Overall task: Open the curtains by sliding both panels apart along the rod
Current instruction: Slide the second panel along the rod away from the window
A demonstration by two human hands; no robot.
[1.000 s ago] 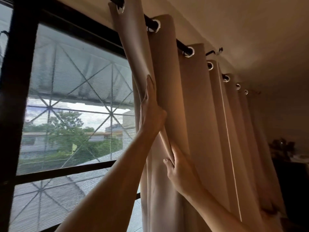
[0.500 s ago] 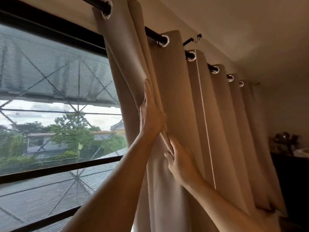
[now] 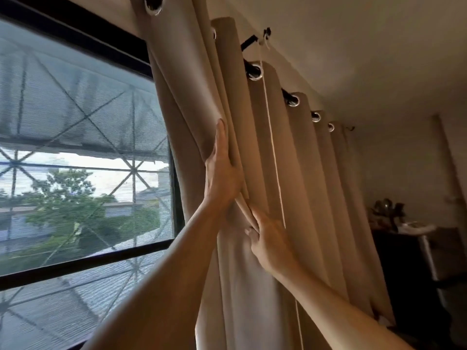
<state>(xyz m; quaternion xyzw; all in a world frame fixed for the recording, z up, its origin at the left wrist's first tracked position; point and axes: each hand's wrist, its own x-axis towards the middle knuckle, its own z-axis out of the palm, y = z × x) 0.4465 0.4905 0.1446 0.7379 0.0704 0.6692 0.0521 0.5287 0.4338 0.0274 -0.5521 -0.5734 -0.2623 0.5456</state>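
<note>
A beige grommet curtain panel [image 3: 300, 178] hangs in folds from a black rod [image 3: 286, 94], bunched to the right of the window [image 3: 75, 152]. My left hand [image 3: 222, 170] lies flat and upright against the leading fold, fingers together and thumb hidden behind the cloth. Just below it, my right hand [image 3: 269, 239] pinches the same fold's edge, thumb on the left side and fingers on the right. Silver grommets [image 3: 293, 101] sit close together on the rod. A thin bright line [image 3: 274, 160] runs down between two folds.
A black wall bracket [image 3: 249, 43] holds the rod near the ceiling. The dark window frame [image 3: 177, 198] and its mesh screen stand left of the curtain. At the far right, a dark cabinet [image 3: 409, 263] with objects on top stands against the wall.
Both hands have pushed the curtain's leading fold to the right along the rod. The folds and grommets are now packed closer together. The view has turned right with them.
</note>
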